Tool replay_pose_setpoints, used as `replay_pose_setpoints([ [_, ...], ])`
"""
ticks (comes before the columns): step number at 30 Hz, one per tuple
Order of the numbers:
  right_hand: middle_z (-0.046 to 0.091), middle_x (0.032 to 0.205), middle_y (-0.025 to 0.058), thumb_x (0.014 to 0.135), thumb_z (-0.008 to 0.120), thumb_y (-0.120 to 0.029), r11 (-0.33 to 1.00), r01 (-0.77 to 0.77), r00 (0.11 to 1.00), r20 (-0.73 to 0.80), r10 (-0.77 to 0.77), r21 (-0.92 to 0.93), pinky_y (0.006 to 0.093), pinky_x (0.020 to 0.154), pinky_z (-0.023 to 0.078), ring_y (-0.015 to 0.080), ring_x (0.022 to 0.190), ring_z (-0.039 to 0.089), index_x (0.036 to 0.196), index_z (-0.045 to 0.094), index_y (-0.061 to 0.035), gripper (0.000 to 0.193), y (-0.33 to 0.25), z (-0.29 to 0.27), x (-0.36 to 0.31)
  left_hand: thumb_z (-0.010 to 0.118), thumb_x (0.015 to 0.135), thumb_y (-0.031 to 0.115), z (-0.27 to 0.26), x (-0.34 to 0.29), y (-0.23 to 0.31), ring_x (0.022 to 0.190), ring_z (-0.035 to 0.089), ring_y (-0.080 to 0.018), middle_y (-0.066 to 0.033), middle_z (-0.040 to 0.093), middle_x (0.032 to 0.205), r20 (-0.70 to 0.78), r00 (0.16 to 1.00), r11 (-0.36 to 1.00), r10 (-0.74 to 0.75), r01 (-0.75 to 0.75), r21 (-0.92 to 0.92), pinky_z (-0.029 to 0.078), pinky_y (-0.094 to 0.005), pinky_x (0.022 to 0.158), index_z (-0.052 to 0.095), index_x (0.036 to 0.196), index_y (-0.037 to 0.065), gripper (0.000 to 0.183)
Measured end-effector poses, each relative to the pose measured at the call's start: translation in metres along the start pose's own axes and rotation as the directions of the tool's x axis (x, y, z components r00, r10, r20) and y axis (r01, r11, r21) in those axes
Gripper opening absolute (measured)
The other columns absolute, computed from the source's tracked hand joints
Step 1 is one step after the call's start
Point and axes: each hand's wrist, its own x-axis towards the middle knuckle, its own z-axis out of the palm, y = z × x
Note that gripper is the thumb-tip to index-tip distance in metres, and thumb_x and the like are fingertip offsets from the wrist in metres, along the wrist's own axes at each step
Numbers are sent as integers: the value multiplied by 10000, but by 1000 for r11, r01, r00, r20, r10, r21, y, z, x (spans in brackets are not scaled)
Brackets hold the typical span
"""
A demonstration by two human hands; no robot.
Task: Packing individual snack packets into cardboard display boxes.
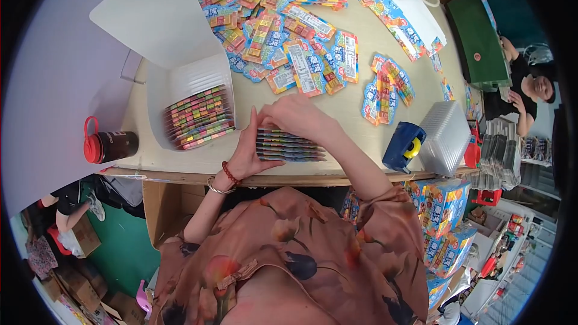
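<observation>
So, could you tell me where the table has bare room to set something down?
Bare tabletop lies between the stack that both hands hold and the blue tape dispenser. A narrow strip runs along the near edge beside the white box. The far half is crowded with colourful packets.

Head view, looking down, table (361, 135) near

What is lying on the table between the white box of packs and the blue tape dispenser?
In the head view, both hands, left hand and right hand, hold a stack of packs there.
</observation>
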Motion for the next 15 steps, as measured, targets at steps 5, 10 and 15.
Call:
replay_pose_setpoints([
  [5,607,1159,114,839,597,-100,998,38,999,29,-39,59,434,931,446,337,1096,557,1248,562,-182,419,61,-15,-3,895,575,238,-5,4,1,1117,527,-302,-147,531,1232,63,998,996,14,-19,83,409,-403,949,314,1414,42,1039],
  [10,222,1564,-19,824,529,43,797,-64,986,-163,-44,-600,515,1151,227,246,1455,161,1479,276,-293,779,102,-16,-17,885,558,251,-7,4,1,1069,525,-285,-108,534,1144,72,997,989,16,-26,145,375,-381,927,457,1256,79,837],
  [15,403,1452,33,817,548,-14,688,227,960,38,-279,-690,486,1153,233,245,1423,256,1356,432,-172,574,105,-29,-18,897,567,206,-8,1,2,1146,476,-270,-111,490,1214,152,987,975,59,-90,204,380,-360,970,424,1270,68,858],
])
